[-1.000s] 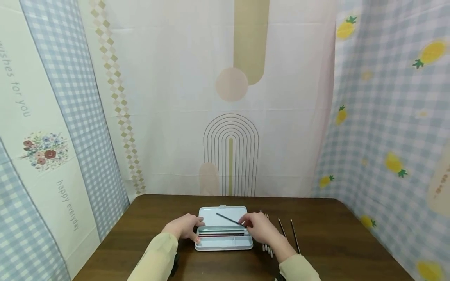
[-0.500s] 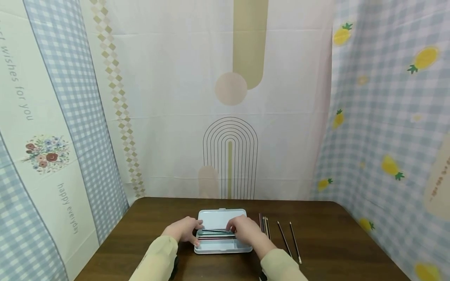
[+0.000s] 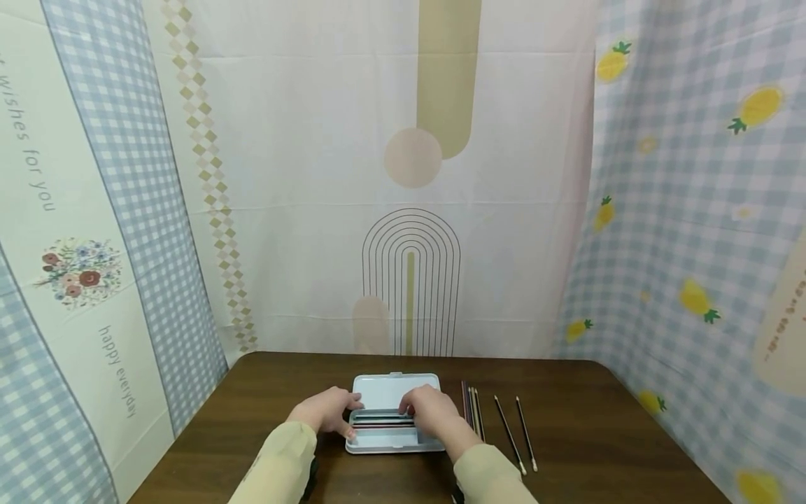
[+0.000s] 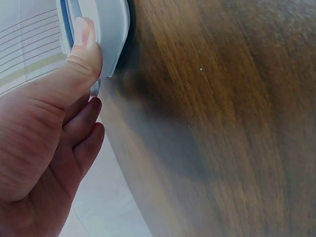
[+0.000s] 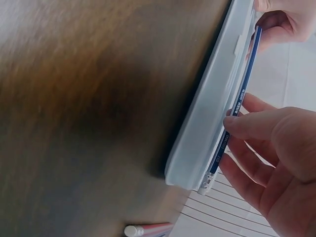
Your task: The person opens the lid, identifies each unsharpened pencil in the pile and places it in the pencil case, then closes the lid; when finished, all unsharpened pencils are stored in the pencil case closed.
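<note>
A white pencil case (image 3: 383,442) lies unfolded on the table, its lid (image 3: 376,396) tipped back on the far side. Several pencils lie lengthwise inside it. At its left end my left hand (image 3: 323,410) grips the case, the thumb (image 4: 85,54) over the rim. My right hand (image 3: 431,411) pinches a dark blue pencil (image 5: 246,81) between thumb and fingers, over the case and along its length. The pencil's eraser end juts near the case's right end in the right wrist view. Whether it touches the case floor, I cannot tell.
To the right of the case lies a bunch of pencils (image 3: 476,413), partly behind my right forearm. Two single pencils lie further right: one dark pencil (image 3: 508,432) and another beside it. The brown wooden table (image 3: 604,434) ends at a hanging cloth (image 3: 302,280).
My right hand has moved left with the blue pencil, which has gone from slanting above the lid to lying level along the case. The left hand keeps its place.
</note>
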The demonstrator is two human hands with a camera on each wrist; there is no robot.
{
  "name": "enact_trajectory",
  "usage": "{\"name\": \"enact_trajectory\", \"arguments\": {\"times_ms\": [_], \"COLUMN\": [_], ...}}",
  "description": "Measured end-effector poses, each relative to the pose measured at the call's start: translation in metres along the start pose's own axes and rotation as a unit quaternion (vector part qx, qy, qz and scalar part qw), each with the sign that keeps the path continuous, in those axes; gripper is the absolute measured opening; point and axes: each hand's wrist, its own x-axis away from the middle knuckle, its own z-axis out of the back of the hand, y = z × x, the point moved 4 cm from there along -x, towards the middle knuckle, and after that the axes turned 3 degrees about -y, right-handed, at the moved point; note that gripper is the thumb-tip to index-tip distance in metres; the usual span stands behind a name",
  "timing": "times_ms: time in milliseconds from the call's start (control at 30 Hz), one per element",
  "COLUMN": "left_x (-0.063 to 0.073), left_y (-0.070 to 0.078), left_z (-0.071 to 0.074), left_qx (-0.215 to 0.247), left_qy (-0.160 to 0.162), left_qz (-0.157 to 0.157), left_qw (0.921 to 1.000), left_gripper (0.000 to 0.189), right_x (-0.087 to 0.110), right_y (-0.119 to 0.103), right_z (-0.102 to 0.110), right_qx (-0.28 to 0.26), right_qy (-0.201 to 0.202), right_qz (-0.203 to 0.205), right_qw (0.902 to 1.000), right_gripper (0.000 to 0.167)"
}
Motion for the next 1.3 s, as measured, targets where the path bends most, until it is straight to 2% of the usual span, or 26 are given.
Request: {"name": "enact_trajectory", "arguments": {"times_ms": [267, 667, 800, 1033, 1300], "left_x": [0.000, 0.002, 0.002, 0.001, 0.000], "left_y": [0.003, 0.003, 0.003, 0.003, 0.002], "left_z": [0.001, 0.003, 0.002, 0.002, 0.001], "left_qx": [-0.012, -0.012, -0.015, -0.023, -0.022], "left_qy": [0.001, 0.004, 0.006, 0.003, 0.003], "left_qz": [0.005, 0.008, 0.009, 0.005, -0.002], "left_qw": [0.9999, 0.9999, 0.9998, 0.9997, 0.9997], "left_gripper": [0.061, 0.060, 0.060, 0.060, 0.059], "right_x": [-0.002, -0.004, -0.005, -0.006, -0.007], "right_y": [0.001, 0.000, 0.004, 0.012, 0.014], "right_z": [-0.004, -0.005, -0.005, -0.005, -0.008], "right_qx": [-0.022, -0.025, -0.029, -0.031, -0.044], "right_qy": [0.008, 0.012, 0.014, 0.026, 0.028], "right_qz": [-0.016, -0.007, 0.005, 0.047, 0.056], "right_qw": [0.9996, 0.9996, 0.9995, 0.9981, 0.9970], "right_gripper": [0.040, 0.038, 0.040, 0.031, 0.031]}}
